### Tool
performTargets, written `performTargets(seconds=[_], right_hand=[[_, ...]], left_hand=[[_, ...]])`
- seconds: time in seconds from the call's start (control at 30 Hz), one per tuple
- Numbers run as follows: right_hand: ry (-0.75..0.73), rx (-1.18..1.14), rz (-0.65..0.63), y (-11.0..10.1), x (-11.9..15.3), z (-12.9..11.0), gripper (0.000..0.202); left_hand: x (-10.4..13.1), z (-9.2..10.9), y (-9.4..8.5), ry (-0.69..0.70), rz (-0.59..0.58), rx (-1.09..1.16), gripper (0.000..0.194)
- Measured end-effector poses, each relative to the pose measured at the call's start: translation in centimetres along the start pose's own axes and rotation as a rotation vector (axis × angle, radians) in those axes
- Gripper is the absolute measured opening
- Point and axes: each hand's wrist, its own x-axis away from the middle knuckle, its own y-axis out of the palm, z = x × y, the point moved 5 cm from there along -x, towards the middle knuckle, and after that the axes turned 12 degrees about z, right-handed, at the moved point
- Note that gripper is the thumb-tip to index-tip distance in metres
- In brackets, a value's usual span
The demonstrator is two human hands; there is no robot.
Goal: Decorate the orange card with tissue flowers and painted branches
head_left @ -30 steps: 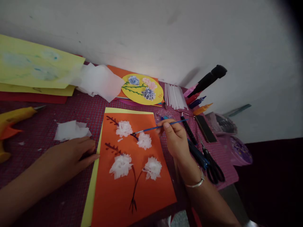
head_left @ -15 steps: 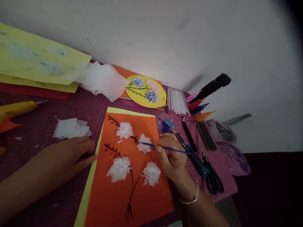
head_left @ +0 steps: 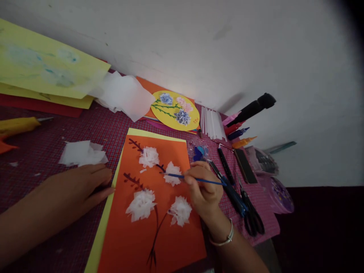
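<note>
Far left: yellow sheet with pale painted flowers (head_left: 51, 64); below it, yellow glue gun (head_left: 21, 126) on the checked cloth of the tabletop (head_left: 104, 131). Next, small white tissue pieces (head_left: 81, 153), with the left hand (head_left: 88, 182) just below them, released, fingers loosely curled, thumb apart and reaching the edge of the yellow backing sheet (head_left: 98, 242). White tissue stack (head_left: 127, 94) lies farther back.

Centre: orange sheet (head_left: 127, 242) on top of the backing sheet, carrying four white ruffled flowers (head_left: 141, 204) and dark painted stems (head_left: 156, 231). Behind it, yellow oval card (head_left: 170, 113) with blue and pink flowers.

Blue paintbrush (head_left: 178, 176) crosses the upper right flower, tip at the short stem left of it; contact with the paper cannot be told. Right hand (head_left: 206, 187) grips the handle between thumb and fingers.

Right: white sticks (head_left: 212, 123), black pen (head_left: 225, 163), blue cutter (head_left: 234, 195), then black-handled scissors (head_left: 251, 216) beside it, and pink tub (head_left: 280, 197) at the far end
</note>
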Motion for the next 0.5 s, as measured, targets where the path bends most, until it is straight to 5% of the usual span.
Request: performTargets(seconds=[0.27,0.5], right_hand=[[0.506,-0.246,0.032,-0.3,-0.1,1.7,0.02],[0.454,-0.253,-0.028,-0.3,-0.2,1.5,0.014]], left_hand=[[0.0,0.1,-0.1,-0.016,0.011,0.024,0.035],[0.1,0.2,-0.3,0.012,0.004,0.031,0.029]])
